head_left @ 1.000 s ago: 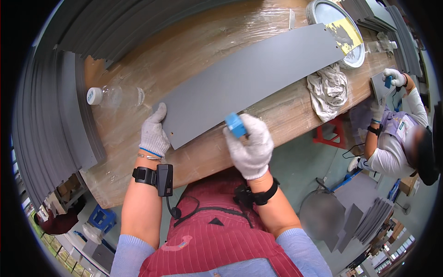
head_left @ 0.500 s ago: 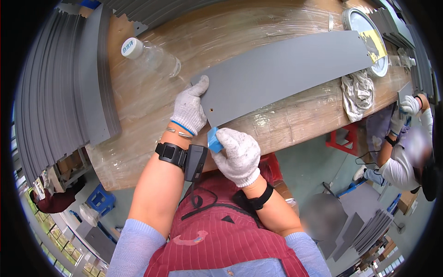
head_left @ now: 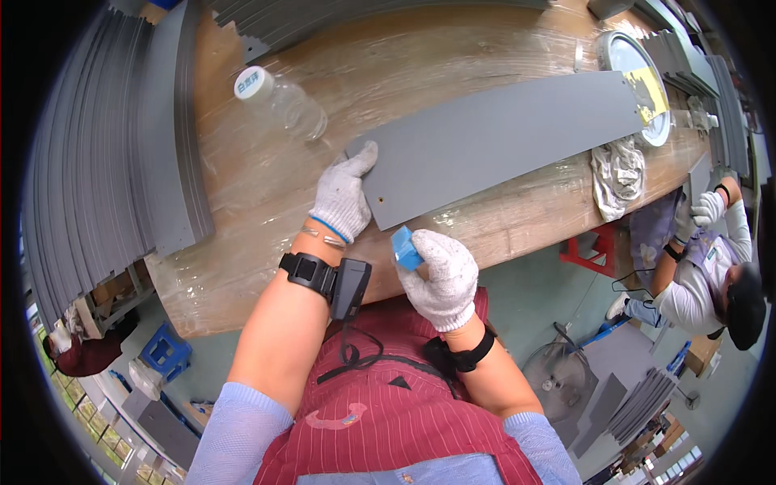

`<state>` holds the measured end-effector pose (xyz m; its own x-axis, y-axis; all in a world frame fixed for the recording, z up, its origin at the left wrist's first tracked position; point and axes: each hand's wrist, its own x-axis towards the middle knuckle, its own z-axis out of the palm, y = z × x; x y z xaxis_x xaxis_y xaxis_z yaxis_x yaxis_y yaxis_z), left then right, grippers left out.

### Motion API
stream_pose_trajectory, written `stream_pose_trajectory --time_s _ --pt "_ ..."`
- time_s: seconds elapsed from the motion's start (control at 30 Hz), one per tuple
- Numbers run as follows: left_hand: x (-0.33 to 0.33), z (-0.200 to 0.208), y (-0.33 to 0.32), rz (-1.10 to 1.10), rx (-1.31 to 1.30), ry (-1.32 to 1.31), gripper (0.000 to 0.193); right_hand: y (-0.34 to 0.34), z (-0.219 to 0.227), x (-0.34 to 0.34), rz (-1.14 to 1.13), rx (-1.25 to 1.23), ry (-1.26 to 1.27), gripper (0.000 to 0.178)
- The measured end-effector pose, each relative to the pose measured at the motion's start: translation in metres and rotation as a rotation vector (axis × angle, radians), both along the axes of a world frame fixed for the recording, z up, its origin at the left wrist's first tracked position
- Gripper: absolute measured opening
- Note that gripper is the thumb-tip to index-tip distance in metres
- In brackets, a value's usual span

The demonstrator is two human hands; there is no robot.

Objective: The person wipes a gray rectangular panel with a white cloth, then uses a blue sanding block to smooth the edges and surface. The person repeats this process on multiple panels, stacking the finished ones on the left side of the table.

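A long grey panel [head_left: 501, 137] lies across the film-covered wooden table [head_left: 242, 202]. My left hand [head_left: 343, 194], in a white knit glove, rests flat on the panel's near left end, fingers spread along its edge. My right hand [head_left: 440, 271], also gloved, grips a small blue block [head_left: 404, 247] at the panel's near corner, just off the table's front edge. A black wrist device [head_left: 323, 279] sits on my left forearm.
A clear plastic bottle [head_left: 279, 103] lies left of the panel. Stacks of grey panels [head_left: 105, 162] fill the table's left and far side. A crumpled rag [head_left: 616, 174] and a round tin [head_left: 638, 77] sit right. A seated person [head_left: 711, 275] works at the right.
The view has shifted so the panel's left end sits nearer the middle. My right hand with the blue block has slid along the panel's near edge to its left corner, close by my left hand.
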<state>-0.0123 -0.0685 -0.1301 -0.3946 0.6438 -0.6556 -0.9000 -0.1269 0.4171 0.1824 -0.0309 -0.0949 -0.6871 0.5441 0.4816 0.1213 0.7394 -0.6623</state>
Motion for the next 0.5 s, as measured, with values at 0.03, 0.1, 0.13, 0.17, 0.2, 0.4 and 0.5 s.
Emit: stream_pose_trajectory --time_s 0.03,0.1,0.13,0.17,0.2,0.4,0.5 --pt "0.002 0.003 -0.002 0.024 -0.008 -0.002 0.03 0.01 0.003 0.006 -0.073 -0.049 -0.028 0.052" --pt "0.004 0.007 -0.001 0.037 -0.005 0.009 0.031 0.038 0.016 0.024 -0.224 -0.113 -0.072 0.053" --pt "0.003 0.005 -0.003 0.03 -0.013 0.026 0.033 0.055 0.02 0.03 -0.273 -0.107 -0.05 0.055" --pt "0.004 0.005 -0.002 0.023 0.004 0.027 0.034 0.074 0.02 0.037 -0.339 -0.171 0.005 0.055" --pt "0.004 0.004 -0.001 0.019 0.014 0.028 0.034 0.093 0.019 0.044 -0.401 -0.241 0.061 0.055" --pt "0.002 0.004 -0.002 -0.002 0.002 0.002 0.035 0.232 0.05 0.061 -0.609 0.065 -0.023 0.05" --pt "0.005 0.004 -0.005 0.034 -0.1 0.082 0.036 0.302 0.055 0.056 -0.636 -0.109 -0.035 0.05"
